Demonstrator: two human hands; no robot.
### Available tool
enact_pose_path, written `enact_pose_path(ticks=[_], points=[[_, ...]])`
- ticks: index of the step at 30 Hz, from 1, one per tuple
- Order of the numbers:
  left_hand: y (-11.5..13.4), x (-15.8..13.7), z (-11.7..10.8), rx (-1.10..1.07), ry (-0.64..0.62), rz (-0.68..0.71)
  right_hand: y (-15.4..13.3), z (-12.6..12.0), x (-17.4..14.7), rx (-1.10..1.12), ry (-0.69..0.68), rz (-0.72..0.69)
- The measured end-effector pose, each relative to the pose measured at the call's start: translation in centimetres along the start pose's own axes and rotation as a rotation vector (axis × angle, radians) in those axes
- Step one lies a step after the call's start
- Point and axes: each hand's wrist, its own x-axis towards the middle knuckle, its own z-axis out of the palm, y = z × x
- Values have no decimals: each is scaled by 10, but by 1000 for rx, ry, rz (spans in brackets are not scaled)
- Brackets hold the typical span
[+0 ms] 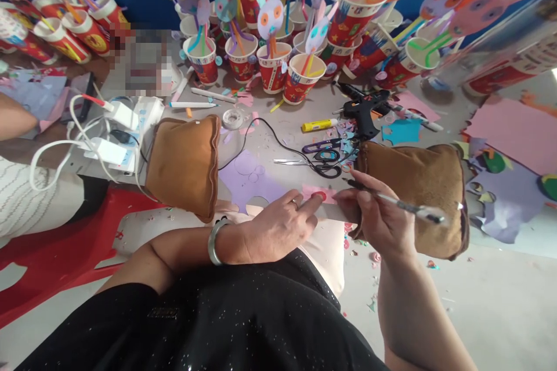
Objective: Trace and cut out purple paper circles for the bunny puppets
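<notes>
- At the near edge of the grey worktop, my left hand lies flat, its fingers pressing a small pink paper cutout with a red circle so it cannot slide.
- My right hand sits just beside it, fingers clenched around a thin silvery pen-like tool, tip angled toward the cutout.
- Two brown suede cushions flank my arms, seemingly as wrist rests.
- Farther back lie black-handled scissors, a black glue gun and a yellow glue stick, within reach.
- Red paper cups with paper animal faces on straws crowd the far edge.
</notes>
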Motion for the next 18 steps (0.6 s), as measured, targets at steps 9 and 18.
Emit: enact_pose_path(ticks=[9, 18], points=[[5, 3, 7, 11, 27, -47, -18, 1, 53, -167, -242, -152], [6, 1, 13, -9, 51, -57, -20, 8, 69, -182, -485, -103]])
